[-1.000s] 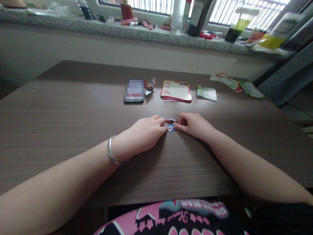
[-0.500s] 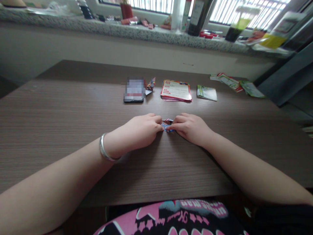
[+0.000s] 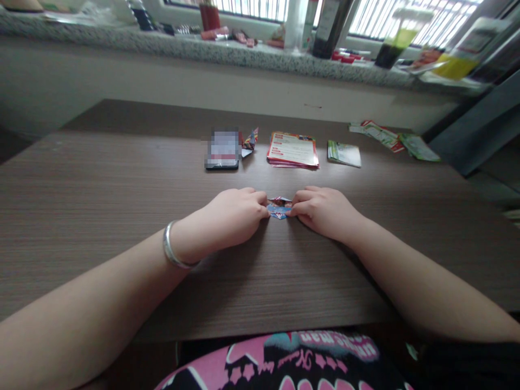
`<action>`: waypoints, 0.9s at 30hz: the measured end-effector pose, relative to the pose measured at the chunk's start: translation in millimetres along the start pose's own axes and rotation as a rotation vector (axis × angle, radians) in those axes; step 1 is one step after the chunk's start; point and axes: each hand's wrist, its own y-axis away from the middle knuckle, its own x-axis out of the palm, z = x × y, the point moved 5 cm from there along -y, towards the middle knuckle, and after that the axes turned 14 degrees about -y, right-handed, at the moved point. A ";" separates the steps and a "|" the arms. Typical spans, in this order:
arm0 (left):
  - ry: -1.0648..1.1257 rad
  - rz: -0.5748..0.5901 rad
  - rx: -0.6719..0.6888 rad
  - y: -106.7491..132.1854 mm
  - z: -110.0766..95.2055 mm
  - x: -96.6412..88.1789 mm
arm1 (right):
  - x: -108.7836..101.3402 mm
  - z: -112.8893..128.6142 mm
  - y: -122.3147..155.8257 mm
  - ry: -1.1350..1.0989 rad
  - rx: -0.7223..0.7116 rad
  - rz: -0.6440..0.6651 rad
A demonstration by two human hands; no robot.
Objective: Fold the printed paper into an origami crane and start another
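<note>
A small folded piece of colourful paper (image 3: pixel 279 208), blue and red, lies on the brown wooden table (image 3: pixel 101 184) between my two hands. My left hand (image 3: pixel 231 215), with a silver bangle on its wrist, pinches the paper's left end with curled fingers. My right hand (image 3: pixel 320 210) pinches its right end, fingers also curled. Most of the paper is hidden by my fingertips.
Further back on the table lie a dark phone (image 3: pixel 222 150), a finished folded paper figure (image 3: pixel 249 142), a stack of red leaflets (image 3: pixel 292 150), a green leaflet (image 3: pixel 344 154) and more leaflets (image 3: pixel 390 138) at the right. A cluttered stone windowsill (image 3: pixel 244 51) runs behind.
Both hands have slid a little to the left with the paper. The fingers have worked along the fold, while still pinching it from both ends.
</note>
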 end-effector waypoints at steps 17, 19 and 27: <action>0.008 -0.084 -0.049 -4.5 -0.3 -2.4 | -1.2 3.8 0.8 -0.075 0.027 0.010; 0.043 -0.110 -0.064 -6.7 0.9 -0.7 | 2.0 -0.3 -0.5 -0.101 0.027 -0.032; 0.027 -0.172 -0.180 -8.7 1.4 7.2 | 8.1 -14.7 -3.1 -0.246 0.046 -0.155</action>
